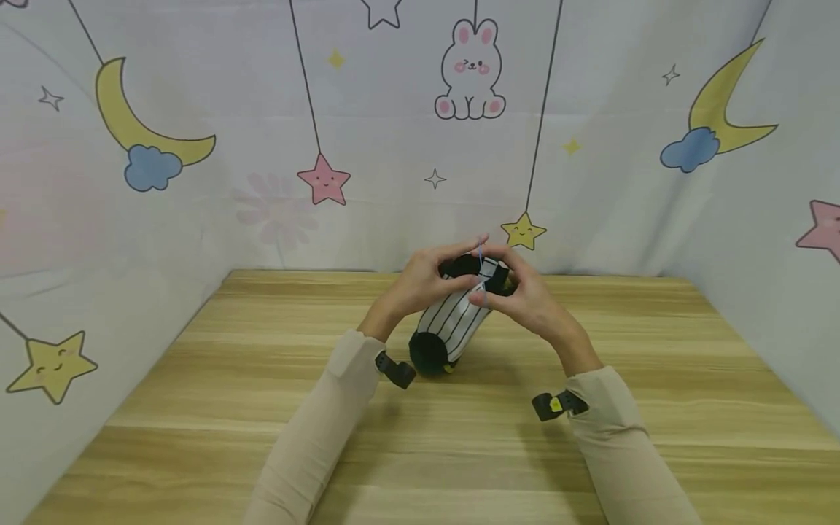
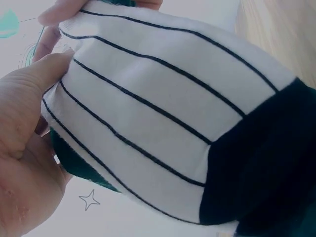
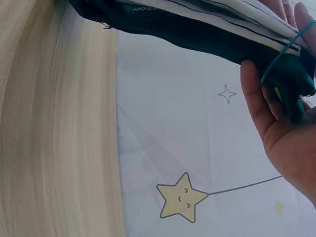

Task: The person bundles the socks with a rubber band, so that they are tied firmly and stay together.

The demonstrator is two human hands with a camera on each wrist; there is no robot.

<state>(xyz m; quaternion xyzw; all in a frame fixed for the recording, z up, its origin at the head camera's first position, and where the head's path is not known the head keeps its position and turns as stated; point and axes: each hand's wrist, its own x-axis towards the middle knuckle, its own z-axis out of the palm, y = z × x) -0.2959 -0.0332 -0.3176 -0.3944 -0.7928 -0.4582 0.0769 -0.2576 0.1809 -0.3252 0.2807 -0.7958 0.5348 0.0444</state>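
Between both hands, above the table, tilts a rolled cloth bundle [image 1: 453, 317], white with black stripes and dark green parts. A thin blue band [image 1: 480, 255] runs across its far end, also visible as a taut blue band [image 3: 286, 49] in the right wrist view. My left hand [image 1: 423, 281] grips the bundle's far end, its thumb pressing the striped cloth [image 2: 143, 94] in the left wrist view. My right hand [image 1: 528, 295] curls about the same end from the other side, fingers at the band. Some fingertips are hidden behind the bundle.
Under the hands lies a wood-grain table [image 1: 262, 408]. A white printed cloth wall [image 1: 387, 117] with stars, moons and a rabbit surrounds its back and sides. Dark straps with small devices sit on the left wrist [image 1: 396, 370] and right wrist [image 1: 558, 405].
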